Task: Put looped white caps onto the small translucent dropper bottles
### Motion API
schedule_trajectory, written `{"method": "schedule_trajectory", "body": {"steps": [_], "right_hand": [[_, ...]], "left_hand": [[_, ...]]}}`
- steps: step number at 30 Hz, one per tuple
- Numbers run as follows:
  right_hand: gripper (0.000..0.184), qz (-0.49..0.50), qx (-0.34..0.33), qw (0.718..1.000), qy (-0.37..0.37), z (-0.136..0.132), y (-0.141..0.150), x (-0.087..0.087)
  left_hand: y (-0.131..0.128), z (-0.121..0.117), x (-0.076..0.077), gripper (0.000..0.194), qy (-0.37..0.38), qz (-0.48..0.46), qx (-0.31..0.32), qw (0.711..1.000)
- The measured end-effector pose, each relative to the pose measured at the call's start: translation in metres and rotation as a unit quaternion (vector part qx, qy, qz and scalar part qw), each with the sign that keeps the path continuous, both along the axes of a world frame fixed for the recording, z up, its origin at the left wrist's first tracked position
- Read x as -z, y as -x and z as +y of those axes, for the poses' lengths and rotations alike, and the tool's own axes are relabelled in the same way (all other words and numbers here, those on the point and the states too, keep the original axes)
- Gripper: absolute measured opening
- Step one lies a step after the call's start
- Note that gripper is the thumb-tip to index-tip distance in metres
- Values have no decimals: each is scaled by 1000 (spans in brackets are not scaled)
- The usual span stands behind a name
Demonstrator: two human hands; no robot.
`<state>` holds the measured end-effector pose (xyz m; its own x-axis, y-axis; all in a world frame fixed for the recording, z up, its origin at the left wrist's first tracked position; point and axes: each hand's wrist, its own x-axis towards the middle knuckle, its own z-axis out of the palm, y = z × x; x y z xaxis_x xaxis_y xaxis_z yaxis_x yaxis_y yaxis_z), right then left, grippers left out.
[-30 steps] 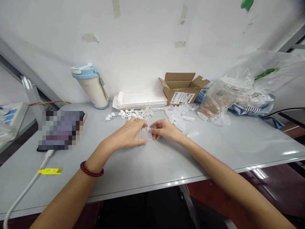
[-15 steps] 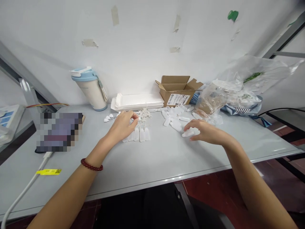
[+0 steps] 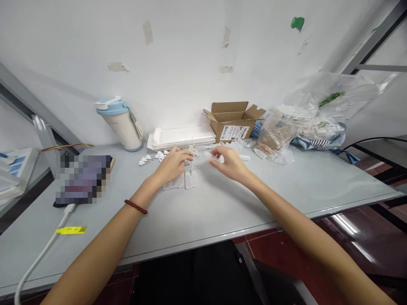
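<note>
My left hand (image 3: 173, 165) is over the table with its fingers bent together beside a tangle of white cord (image 3: 193, 151); what it pinches, if anything, is hidden. Below it several flat translucent plastic sleeves (image 3: 188, 179) lie in a row, cords at their tops. To its left are small white pieces with thin dark stems (image 3: 144, 160). My right hand (image 3: 231, 163) has its thumb and fingers closed around a translucent plastic sleeve (image 3: 210, 156), just right of the cord. Behind that hand lies a loose pile of similar translucent sleeves (image 3: 237, 145), partly covered.
Along the wall stand a tumbler (image 3: 122, 125), a stack of flat white boxes (image 3: 182, 137) and an open cardboard box (image 3: 230, 123). Plastic bags (image 3: 280, 135) are at the right. A phone (image 3: 84, 180) with a white cable (image 3: 47, 250) lies at the left.
My right hand has moved left from the pile toward my left hand, carrying a translucent sleeve. My left hand has shifted slightly right, and the camera view has turned a little.
</note>
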<state>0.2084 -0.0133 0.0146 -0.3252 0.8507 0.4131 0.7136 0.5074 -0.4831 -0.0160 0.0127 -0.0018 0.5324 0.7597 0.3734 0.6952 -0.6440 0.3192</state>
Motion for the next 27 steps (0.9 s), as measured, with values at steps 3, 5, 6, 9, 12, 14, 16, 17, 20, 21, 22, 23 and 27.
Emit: {"method": "schedule_trajectory", "body": {"steps": [3, 5, 6, 9, 12, 14, 16, 17, 20, 21, 22, 23, 27], "right_hand": [[9, 32, 11, 999, -23, 20, 21, 17], [8, 68, 23, 997, -39, 24, 26, 28], [8, 81, 23, 995, -45, 24, 26, 32], [10, 100, 9, 994, -52, 18, 22, 37], [12, 115, -3, 992, -44, 12, 20, 33], [14, 130, -8, 991, -27, 10, 21, 30], [15, 150, -15, 988, 6, 9, 22, 28], [15, 164, -23, 986, 28, 8, 23, 28], [20, 208, -59, 972, 95, 6, 25, 28], [22, 221, -69, 966, 114, 5, 25, 28], [23, 232, -75, 961, 129, 5, 26, 28], [24, 243, -77, 957, 141, 4, 26, 29], [25, 274, -71, 943, 176, 4, 27, 30]], "left_hand": [[-7, -2, 2, 44, 5, 66, -1, 998], [-9, -1, 1, 46, 7, 110, -6, 994], [-10, 0, 1, 47, 7, 128, -8, 992], [-10, 1, 2, 49, -3, 147, -11, 989], [-7, 1, 5, 52, -19, 87, -25, 996], [-3, 0, 7, 56, -20, 32, -35, 999], [0, -2, 7, 61, -12, -4, -43, 999], [1, -4, 6, 63, -7, -15, -45, 999], [0, -12, 2, 66, 5, -34, -39, 999], [-1, -15, 1, 66, 6, -37, -29, 999], [-3, -19, 0, 66, 5, -40, -17, 999], [-5, -22, -1, 66, 5, -43, -4, 999], [-9, -33, -1, 66, -2, -60, 32, 998]]}}
